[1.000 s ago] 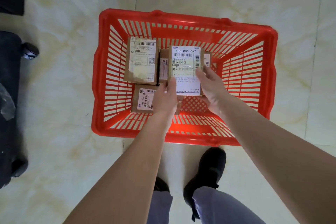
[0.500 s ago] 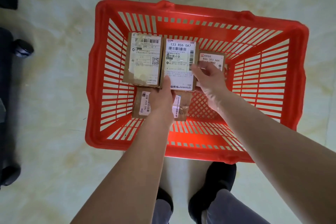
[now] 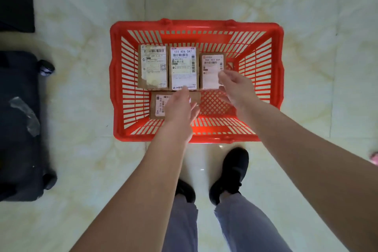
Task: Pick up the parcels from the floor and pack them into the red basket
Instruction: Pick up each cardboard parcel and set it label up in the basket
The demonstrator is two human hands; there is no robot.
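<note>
Four parcels (image 3: pixel 183 68) lie in the red basket (image 3: pixel 114 80) on pale marble floor (image 3: pixel 81 149), both hands (image 3: pixel 180 106) loose, empty.

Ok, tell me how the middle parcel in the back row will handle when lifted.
The middle parcel looks like a stiff cardboard box, so it probably keeps its shape. Flat sides suggest it won't roll. Wedged between neighbours in the red basket, it may snag coming out.

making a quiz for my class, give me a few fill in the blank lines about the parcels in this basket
1. The red basket holds ____ parcels.
2. The parcel labelled 133 R06 0A7 lies in the ____ of the far row of three.
3. The parcel labelled 866 303 666 lies nearest the ____ hand.
4. The person's shoes are ____ in colour.

Missing words: four; middle; right; black
</note>
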